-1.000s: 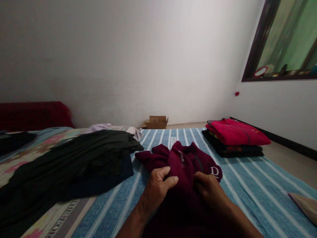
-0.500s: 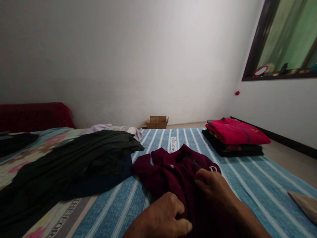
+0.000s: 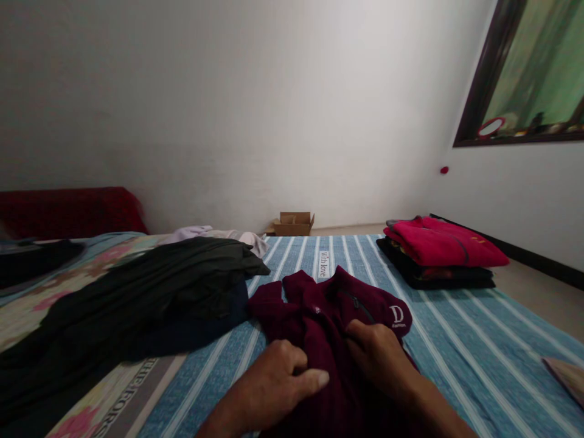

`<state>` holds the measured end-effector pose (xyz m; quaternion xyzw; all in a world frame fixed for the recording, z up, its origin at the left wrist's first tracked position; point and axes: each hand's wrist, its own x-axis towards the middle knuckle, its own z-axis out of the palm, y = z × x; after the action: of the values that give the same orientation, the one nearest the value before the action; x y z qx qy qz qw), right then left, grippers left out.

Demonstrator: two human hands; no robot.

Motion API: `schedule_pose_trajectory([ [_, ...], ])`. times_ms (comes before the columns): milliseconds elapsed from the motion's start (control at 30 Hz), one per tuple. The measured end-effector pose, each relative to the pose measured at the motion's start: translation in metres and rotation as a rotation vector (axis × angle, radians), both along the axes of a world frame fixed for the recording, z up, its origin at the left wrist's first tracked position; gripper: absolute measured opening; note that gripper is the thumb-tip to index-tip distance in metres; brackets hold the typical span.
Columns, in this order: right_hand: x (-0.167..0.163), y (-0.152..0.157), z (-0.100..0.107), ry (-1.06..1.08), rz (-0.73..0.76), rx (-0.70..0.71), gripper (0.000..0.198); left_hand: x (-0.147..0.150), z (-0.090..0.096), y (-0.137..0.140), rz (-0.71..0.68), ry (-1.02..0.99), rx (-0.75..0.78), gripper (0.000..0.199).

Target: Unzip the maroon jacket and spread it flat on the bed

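Closest to me, my left hand (image 3: 274, 380) lies on the near part of the maroon fleece pullover (image 3: 328, 316), fingers curled and the thumb stretched flat along the cloth, so it looks to be pinching a fold of the fabric. Just beside it, my right hand (image 3: 376, 356) rests palm down on the same garment, fingers bent into the cloth below the zip; I cannot tell whether it truly grips or only presses. The pullover lies on the blue striped bedsheet (image 3: 456, 340) in the middle of the view, its collar turned away from me and a white letter D (image 3: 396, 314) showing on the right breast. To my left, touching the pullover's sleeve, a heap of dark clothes (image 3: 137, 298) spreads over the floral part of the bedding, with a pale garment (image 3: 219, 234) at its far edge. Farther off on the right, a folded red top (image 3: 444, 243) sits on a folded black garment (image 3: 447, 277) near the sheet's edge. Beyond the bed, a small cardboard box (image 3: 294, 223) stands against the white wall (image 3: 228, 109), and a dark-framed window (image 3: 529, 79) is set into the right-hand wall.
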<state>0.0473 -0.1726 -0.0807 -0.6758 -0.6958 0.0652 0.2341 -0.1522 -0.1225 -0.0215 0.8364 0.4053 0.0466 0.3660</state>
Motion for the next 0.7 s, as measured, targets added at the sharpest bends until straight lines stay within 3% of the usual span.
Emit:
schedule_pose_trajectory([
  [167,-0.02,-0.024,-0.009,-0.102,0.154,0.307,0.025,0.011,0.0,0.043,0.37,-0.226,0.134,0.047],
  [233,-0.026,-0.029,-0.007,-0.133,0.168,0.442,0.025,0.021,-0.009,0.063,0.413,-0.14,0.257,0.042],
  [333,-0.034,-0.034,-0.003,-0.148,0.202,0.508,0.022,0.041,-0.024,0.088,0.468,-0.008,0.372,0.033],
  [533,-0.048,-0.036,-0.013,-0.168,0.228,0.589,0.021,0.075,-0.045,0.119,0.538,-0.007,0.254,0.034],
  [700,-0.057,-0.033,-0.031,-0.222,0.252,0.654,0.019,0.08,-0.053,0.133,0.639,-0.155,0.068,0.021],
])
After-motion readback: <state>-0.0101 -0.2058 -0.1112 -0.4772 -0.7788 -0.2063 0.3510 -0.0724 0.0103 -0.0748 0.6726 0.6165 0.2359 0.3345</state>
